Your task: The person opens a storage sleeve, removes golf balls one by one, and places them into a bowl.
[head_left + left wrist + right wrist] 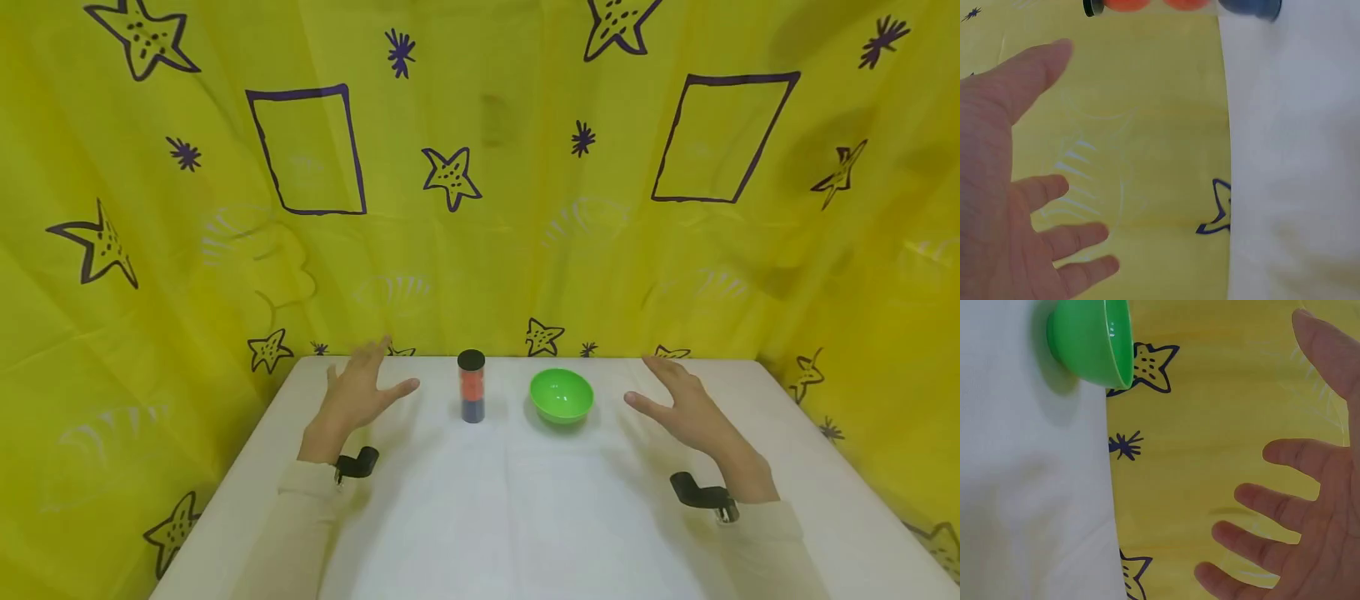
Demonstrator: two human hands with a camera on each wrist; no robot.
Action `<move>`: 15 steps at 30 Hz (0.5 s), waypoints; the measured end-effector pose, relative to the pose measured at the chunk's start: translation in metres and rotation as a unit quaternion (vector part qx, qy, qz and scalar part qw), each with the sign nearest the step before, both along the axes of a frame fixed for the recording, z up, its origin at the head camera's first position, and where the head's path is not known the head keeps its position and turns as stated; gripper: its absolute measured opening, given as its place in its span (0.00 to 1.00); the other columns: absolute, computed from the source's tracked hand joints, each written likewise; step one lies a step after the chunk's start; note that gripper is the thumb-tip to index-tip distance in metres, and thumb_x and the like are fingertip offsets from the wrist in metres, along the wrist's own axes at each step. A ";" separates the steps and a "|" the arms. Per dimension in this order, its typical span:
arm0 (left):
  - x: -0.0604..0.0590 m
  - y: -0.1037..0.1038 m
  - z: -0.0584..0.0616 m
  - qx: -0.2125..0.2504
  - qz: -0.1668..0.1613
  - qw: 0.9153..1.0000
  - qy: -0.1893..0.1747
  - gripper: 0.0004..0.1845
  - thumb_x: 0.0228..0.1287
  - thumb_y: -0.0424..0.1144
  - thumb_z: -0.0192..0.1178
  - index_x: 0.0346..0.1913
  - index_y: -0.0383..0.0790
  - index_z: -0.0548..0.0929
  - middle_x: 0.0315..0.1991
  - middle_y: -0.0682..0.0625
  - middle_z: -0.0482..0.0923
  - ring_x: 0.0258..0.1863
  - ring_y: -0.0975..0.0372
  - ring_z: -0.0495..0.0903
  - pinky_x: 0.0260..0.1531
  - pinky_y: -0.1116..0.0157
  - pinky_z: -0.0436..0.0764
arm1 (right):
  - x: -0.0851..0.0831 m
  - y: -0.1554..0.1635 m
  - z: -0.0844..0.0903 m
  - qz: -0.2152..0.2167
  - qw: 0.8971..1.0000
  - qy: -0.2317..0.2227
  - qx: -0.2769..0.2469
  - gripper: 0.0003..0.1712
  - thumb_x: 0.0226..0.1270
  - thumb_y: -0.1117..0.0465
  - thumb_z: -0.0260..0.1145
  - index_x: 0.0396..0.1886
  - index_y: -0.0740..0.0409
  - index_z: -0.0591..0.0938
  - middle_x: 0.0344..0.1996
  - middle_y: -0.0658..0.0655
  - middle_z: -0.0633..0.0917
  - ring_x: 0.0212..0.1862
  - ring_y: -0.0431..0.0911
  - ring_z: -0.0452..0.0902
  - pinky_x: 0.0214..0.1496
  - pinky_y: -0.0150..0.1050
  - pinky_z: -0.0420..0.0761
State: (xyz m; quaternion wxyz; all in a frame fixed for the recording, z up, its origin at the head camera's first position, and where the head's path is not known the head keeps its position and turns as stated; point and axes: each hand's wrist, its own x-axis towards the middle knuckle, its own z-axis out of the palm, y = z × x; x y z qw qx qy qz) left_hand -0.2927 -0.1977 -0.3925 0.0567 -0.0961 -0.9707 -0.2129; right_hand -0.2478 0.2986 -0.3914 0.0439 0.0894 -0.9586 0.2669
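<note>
A clear cylindrical container (472, 387) with a black lid stands upright on the table, orange balls and something dark blue showing inside. To its right sits a green bowl (562, 395), in which nothing shows. My left hand (356, 398) is held over the table left of the container, fingers spread and touching nothing. My right hand (686, 408) hovers right of the bowl, also apart from it, with fingers extended. In the left wrist view the container (1186, 4) is cut off by the top edge; the right wrist view shows the bowl (1094, 340) beyond the fingers.
The white table (510, 517) reaches back to a yellow curtain (510, 250) printed with stars and frames. The curtain also runs along both sides. A black wrist mount (358, 462) sits on the left wrist, another mount (701, 492) on the right.
</note>
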 end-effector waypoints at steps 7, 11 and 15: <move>-0.008 0.028 -0.017 0.151 -0.041 0.987 -0.017 0.45 0.65 0.59 0.67 0.79 0.47 0.61 0.72 0.39 0.72 0.71 0.42 0.71 0.68 0.40 0.72 | 0.006 -0.006 -0.007 0.033 0.996 -0.001 -0.082 0.41 0.77 0.41 0.60 0.78 0.60 0.63 0.72 0.69 0.70 0.67 0.67 0.71 0.66 0.67 0.73; -0.011 0.053 -0.031 0.218 -0.056 0.974 -0.016 0.40 0.63 0.52 0.71 0.75 0.45 0.69 0.66 0.39 0.78 0.65 0.44 0.78 0.63 0.42 0.77 | 0.003 -0.009 -0.017 0.054 0.993 0.027 -0.097 0.31 0.77 0.49 0.63 0.71 0.61 0.72 0.62 0.64 0.82 0.60 0.58 0.80 0.62 0.52 0.82; -0.016 0.078 -0.046 0.252 -0.050 0.966 -0.017 0.37 0.62 0.46 0.73 0.72 0.43 0.72 0.64 0.39 0.80 0.61 0.45 0.81 0.60 0.45 0.80 | 0.001 -0.014 -0.022 0.067 0.993 0.021 -0.100 0.24 0.76 0.52 0.65 0.65 0.60 0.78 0.50 0.56 0.88 0.51 0.52 0.83 0.52 0.37 0.83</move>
